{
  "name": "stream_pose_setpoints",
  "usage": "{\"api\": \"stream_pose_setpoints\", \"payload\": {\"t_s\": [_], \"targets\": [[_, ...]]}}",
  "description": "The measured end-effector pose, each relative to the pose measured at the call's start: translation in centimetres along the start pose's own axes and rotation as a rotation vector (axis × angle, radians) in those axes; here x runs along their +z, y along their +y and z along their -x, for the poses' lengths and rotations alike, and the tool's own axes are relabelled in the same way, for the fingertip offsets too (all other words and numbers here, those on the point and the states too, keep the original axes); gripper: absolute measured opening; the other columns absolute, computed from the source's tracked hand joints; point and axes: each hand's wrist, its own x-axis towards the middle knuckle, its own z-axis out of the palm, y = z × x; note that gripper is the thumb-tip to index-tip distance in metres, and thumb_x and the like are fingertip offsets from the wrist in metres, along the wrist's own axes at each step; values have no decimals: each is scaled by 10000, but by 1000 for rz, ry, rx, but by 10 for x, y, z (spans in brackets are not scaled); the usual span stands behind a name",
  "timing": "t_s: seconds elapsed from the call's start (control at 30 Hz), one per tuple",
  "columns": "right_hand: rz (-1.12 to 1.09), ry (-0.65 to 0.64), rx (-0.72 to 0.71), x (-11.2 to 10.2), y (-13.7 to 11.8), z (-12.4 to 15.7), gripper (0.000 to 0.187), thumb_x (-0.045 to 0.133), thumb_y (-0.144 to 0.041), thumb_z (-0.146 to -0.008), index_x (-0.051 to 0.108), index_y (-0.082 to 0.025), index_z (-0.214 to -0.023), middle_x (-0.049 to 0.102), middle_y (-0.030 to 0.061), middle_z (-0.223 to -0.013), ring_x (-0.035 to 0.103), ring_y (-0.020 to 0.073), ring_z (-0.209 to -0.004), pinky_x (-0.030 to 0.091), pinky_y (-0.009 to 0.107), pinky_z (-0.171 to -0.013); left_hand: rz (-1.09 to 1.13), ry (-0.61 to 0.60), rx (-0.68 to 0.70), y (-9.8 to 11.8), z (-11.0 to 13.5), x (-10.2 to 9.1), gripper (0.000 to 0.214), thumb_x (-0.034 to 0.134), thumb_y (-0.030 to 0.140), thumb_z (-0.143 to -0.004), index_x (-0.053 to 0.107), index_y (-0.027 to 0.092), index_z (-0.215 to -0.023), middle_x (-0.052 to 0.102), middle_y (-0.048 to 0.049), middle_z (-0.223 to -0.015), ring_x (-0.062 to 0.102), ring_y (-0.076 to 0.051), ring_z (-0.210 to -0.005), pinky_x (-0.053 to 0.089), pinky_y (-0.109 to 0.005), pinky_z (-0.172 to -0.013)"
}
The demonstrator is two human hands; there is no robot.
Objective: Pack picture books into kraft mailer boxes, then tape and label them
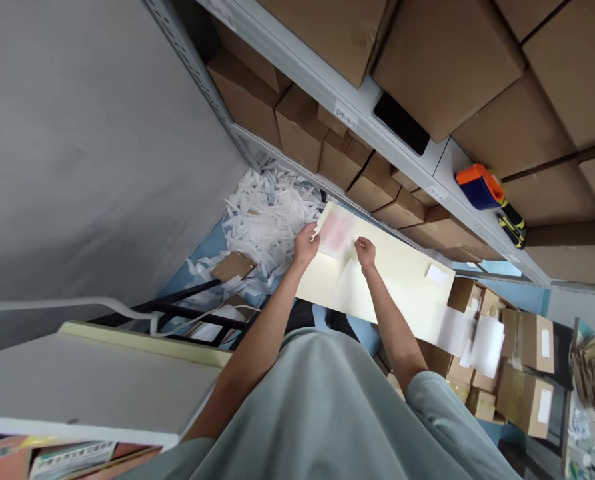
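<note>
A long cream-coloured board point(397, 280) lies across in front of me. Near its left end is a thin, whitish sheet with a blurred pink patch point(338, 230). My left hand point(306, 244) is at the left edge of this sheet, fingers curled closed with a small white bit showing at the tips. My right hand point(366, 253) is over the board, right of the pink patch, its fingers pinched together; what they hold is too small to tell. Below and between the hands, a white sheet point(348, 283) rests on the board. A small white label-sized paper point(436, 275) lies near the far right end.
White paper strips point(272, 213) heap on the floor at left. Shelves of cardboard boxes point(302, 127) rise ahead, holding a black phone-like slab point(402, 123) and an orange-blue tape dispenser point(480, 187). Translucent wrap point(487, 347) hangs off the board's right end, beside cartons point(527, 400).
</note>
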Motion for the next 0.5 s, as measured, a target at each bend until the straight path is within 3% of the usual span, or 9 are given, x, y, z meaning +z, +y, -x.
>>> {"api": "stream_pose_setpoints", "payload": {"t_s": [0.13, 0.3, 0.5], "targets": [[-24, 26, -34, -22, -27, 40, 449, 728, -592, -828, 753, -183, -1013, 845, 131, -1063, 770, 256, -1062, 623, 468, -1037, 167, 172, 90, 29, 63, -32, 393, 705, 224, -798, 745, 196, -1188, 801, -143, -1265, 759, -260, -1059, 606, -422, -1002], [-35, -246, -311, -44, -64, 97, 529, 723, -650, -899, 787, -187, -1147, 834, 182, -1228, 791, 311, -1156, 628, 511, -1061, 255, 391, 254, 56, 157, -74, 416, 707, 269, -777, 758, 204, -1185, 802, -118, -1207, 686, -190, -803, 573, -327, -724], [-131, -592, -506, -28, -102, 184, 459, 735, -600, -948, 800, -199, -1162, 836, 176, -1227, 797, 320, -1151, 627, 515, -1080, 240, 708, 399, 47, 299, -113, 402, 685, 290, -825, 785, 225, -1209, 802, -94, -1201, 684, -182, -840, 559, -306, -729]]}}
